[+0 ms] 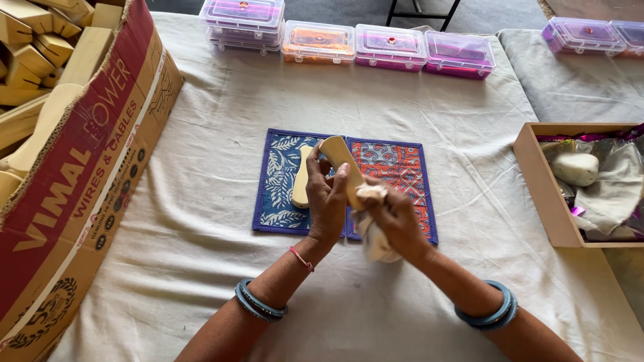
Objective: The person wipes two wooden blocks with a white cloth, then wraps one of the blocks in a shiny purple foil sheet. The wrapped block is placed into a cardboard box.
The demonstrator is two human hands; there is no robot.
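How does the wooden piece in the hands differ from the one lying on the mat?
The held wooden piece is lifted and tilted above the mat, gripped by the left hand, while the right hand presses a white cloth to it. The other wooden piece lies flat on the mat's blue half, untouched and partly hidden by the left hand. Both are pale, smooth wood with rounded ends.

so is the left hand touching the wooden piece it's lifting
Touching. The head view shows the left hand wrapped around the wooden piece, thumb pressed on its face.
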